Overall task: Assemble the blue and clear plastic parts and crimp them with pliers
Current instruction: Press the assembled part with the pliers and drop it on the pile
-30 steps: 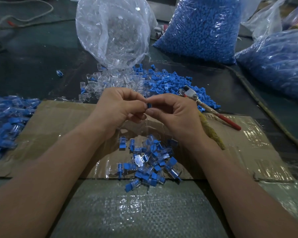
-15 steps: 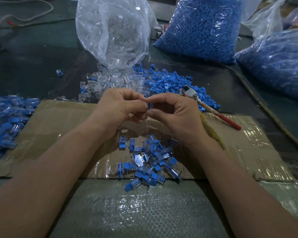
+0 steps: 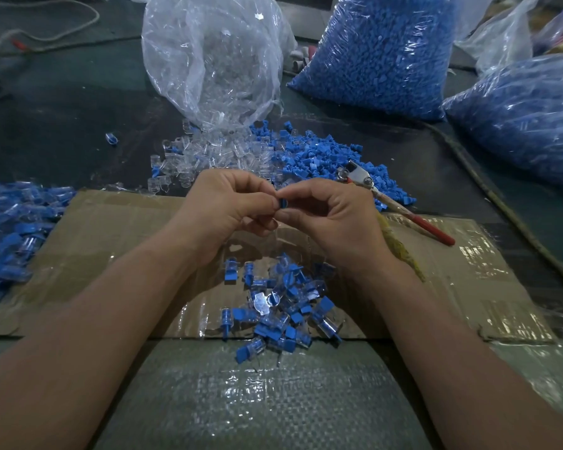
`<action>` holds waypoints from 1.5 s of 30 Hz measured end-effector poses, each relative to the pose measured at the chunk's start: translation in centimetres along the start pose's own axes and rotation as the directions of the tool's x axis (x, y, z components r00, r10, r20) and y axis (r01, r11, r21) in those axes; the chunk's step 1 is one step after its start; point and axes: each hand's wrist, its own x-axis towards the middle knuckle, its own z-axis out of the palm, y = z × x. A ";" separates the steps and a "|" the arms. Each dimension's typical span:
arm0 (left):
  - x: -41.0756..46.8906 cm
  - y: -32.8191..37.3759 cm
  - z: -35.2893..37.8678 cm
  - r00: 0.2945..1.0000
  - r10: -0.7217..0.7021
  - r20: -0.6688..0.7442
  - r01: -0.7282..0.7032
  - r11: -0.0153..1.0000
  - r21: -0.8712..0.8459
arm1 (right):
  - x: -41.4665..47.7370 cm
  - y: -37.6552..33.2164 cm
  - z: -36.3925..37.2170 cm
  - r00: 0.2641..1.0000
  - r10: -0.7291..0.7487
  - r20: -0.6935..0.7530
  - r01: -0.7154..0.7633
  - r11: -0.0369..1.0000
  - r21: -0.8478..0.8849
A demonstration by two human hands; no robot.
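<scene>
Grip: our left hand (image 3: 228, 206) and right hand (image 3: 332, 216) meet fingertip to fingertip, each pinching one small blue part (image 3: 281, 203) from its own side.
Clear part in the grip: we cannot tell, since our fingers cover whatever mates with the blue one.
Axis of the held piece: it seems to run across, from one hand to the other, so we judge that the push goes hand toward hand.
Pliers (image 3: 397, 205): they lie untouched to the right of the grip and a little beyond it. The metal head is nearest the grip, and the red handle runs off to the right and back toward us.
Nearer hand: the right one. The pliers lie just past its knuckles and well apart from the left.
Coming move: we judge this piece is not yet crimped. The right hand would let go and reach right for the handle while the left holds the piece.
Count, hands: two, both pinching.
Count, pliers: one.
Count, held pieces: one blue part seen.
Count, bags: three beyond the grip. There is one bag of clear parts (image 3: 212, 60), then to the right a tall bag of blue parts (image 3: 381, 53) and a low bag of blue parts (image 3: 527, 115).
Count, loose heaps: two, loose clear parts (image 3: 192, 164) beyond-left and loose blue parts (image 3: 322, 154) beyond-right. Each has too many parts to count.
Count, joined heaps: two. One heap of joined pieces (image 3: 280, 306) lies on the cardboard (image 3: 117, 228) on the near side of the grip, and a far-left heap (image 3: 10, 222) lies well apart.
</scene>
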 end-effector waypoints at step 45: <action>0.3 -0.3 -0.2 0.979 0.130 -0.160 -0.148 0.983 -0.112 | -0.2 0.4 -3.4 0.994 0.029 -0.101 -0.090 0.729 -0.678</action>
